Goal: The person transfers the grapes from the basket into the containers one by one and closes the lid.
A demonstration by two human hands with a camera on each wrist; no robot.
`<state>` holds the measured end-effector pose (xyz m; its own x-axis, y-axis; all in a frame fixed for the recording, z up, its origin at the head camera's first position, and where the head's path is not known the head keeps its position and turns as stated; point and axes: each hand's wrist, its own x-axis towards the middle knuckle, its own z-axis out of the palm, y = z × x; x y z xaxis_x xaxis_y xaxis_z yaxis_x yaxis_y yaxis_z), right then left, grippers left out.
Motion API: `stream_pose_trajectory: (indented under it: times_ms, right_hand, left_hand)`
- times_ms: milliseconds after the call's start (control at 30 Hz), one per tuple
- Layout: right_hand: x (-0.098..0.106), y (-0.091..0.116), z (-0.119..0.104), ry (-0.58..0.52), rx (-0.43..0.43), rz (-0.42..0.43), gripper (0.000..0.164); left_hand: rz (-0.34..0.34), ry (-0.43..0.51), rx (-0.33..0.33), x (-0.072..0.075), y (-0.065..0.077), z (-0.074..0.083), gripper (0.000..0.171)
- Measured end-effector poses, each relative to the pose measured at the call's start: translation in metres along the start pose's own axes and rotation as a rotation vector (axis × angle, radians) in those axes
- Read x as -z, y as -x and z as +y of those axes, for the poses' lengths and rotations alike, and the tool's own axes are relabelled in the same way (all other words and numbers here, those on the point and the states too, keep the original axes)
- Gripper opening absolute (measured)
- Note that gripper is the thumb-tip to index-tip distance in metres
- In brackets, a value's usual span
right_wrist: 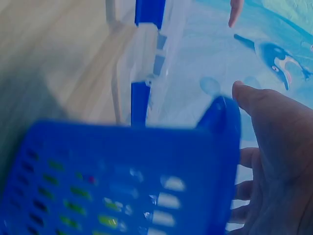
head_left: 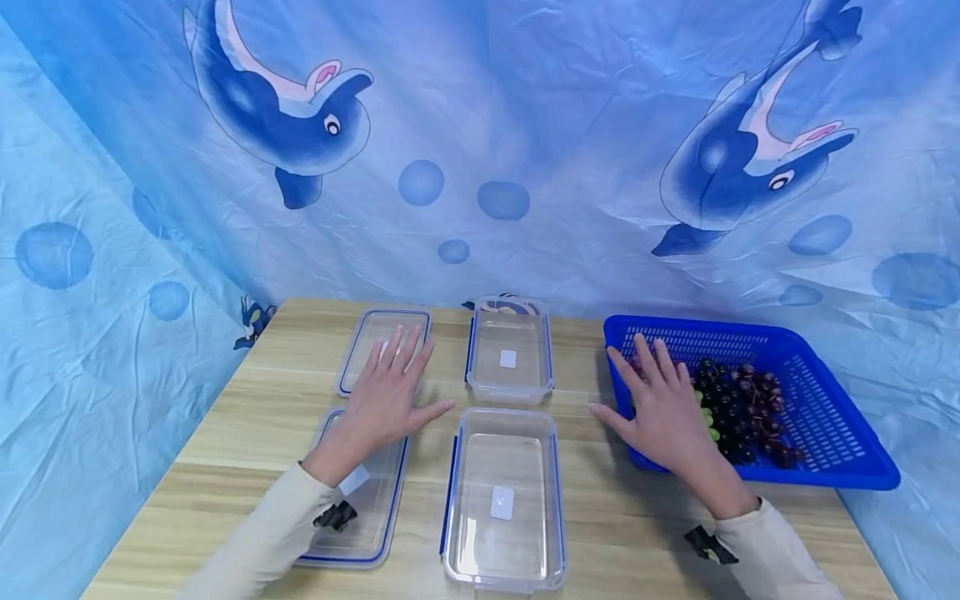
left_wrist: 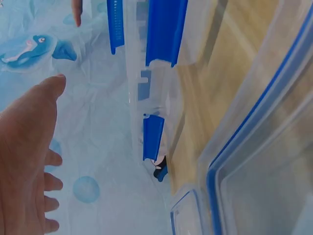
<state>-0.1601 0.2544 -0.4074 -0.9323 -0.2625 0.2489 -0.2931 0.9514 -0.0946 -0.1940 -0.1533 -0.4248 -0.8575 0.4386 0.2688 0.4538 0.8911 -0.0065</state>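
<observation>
My left hand [head_left: 386, 400], fingers spread and straight, hovers over two clear flat lids with blue seals, the far lid [head_left: 362, 354] and the near lid [head_left: 378, 521]. It holds nothing. My right hand [head_left: 663, 417] is likewise spread, above the left side of a blue basket [head_left: 832, 400]. In that basket lie black grapes [head_left: 726, 412], dark red grapes [head_left: 767, 400] and green grapes [head_left: 707, 421], partly hidden by the hand. Between the hands stand two clear plastic boxes with blue side clips, a far box [head_left: 510, 379] and a larger near box [head_left: 504, 542].
The wooden table [head_left: 225, 467] carries all of these. Behind it and at the sides hangs a blue curtain [head_left: 585, 133] printed with dolphins and bubbles. The basket's raised rim [right_wrist: 88, 128] shows close to the right wrist camera.
</observation>
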Motion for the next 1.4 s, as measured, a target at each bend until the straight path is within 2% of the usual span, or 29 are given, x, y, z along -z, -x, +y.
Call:
stream_pose_trajectory:
  times_ms: [167,333,567,800,1000,1267,1400]
  right_hand:
    - [0.016,-0.001,0.015,0.014,-0.016,0.000,0.090]
    - [0.027,0.001,0.032,0.011,-0.028,-0.011,0.092]
    - [0.039,0.010,0.062,-0.003,-0.046,-0.015,0.091]
    - [0.042,0.023,0.101,-0.073,-0.056,0.023,0.087]
    - [0.045,0.030,0.140,-0.158,-0.075,0.062,0.079]
    - [0.042,0.033,0.190,-0.212,-0.141,0.057,0.068]
    - [0.039,0.034,0.212,-0.271,-0.183,0.000,0.067]
  left_hand:
    - [0.017,0.067,-0.053,0.001,-0.020,-0.006,0.095]
    - [-0.014,0.178,-0.052,-0.002,-0.037,-0.010,0.093]
    - [-0.043,0.307,-0.072,-0.015,-0.053,-0.010,0.095]
    - [-0.066,0.414,-0.100,-0.030,-0.061,-0.008,0.090]
    - [-0.095,0.540,-0.084,-0.042,-0.065,-0.005,0.087]
    - [-0.158,0.620,-0.042,-0.057,-0.067,-0.003,0.089]
    - [-0.174,0.643,-0.022,-0.063,-0.067,-0.002,0.090]
